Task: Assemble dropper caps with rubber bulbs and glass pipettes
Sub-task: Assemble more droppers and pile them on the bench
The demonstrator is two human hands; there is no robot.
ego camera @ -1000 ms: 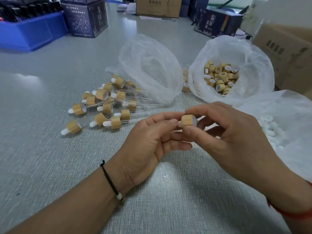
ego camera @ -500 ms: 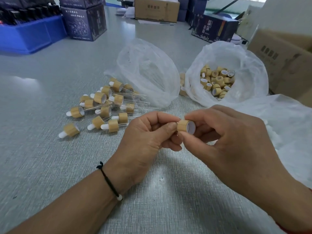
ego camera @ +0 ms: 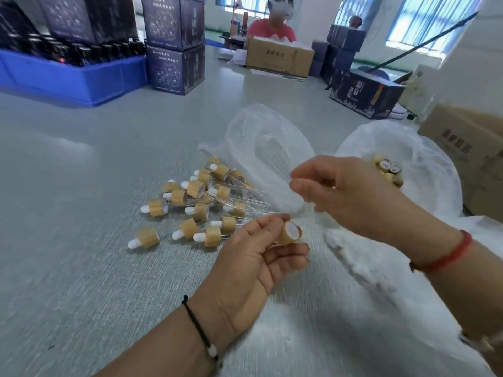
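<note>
My left hand (ego camera: pixel 245 268) grips a bamboo dropper cap (ego camera: pixel 291 233) between thumb and fingers, its white-lined open end facing up and right. My right hand (ego camera: pixel 343 194) is raised at the mouth of the clear bag of glass pipettes (ego camera: pixel 266 148), fingertips drawn together. Blur and the clear glass hide whether it pinches a pipette. Left of my hands, several assembled droppers (ego camera: pixel 206 202) lie in a pile on the grey table. A white bag holds loose bamboo caps (ego camera: pixel 388 168). White rubber bulbs (ego camera: pixel 353 257) lie on plastic under my right wrist.
A blue crate (ego camera: pixel 81 83) of dark bottles and stacked dark boxes (ego camera: pixel 174 44) stand at the back left. Cardboard cartons sit at the far middle (ego camera: pixel 277 58) and right edge (ego camera: pixel 468 148). A person (ego camera: pixel 272 25) sits across the table.
My right hand has let go of the cap and moved up to the pipette bag. My left hand keeps the cap. The camera has tilted upward.
</note>
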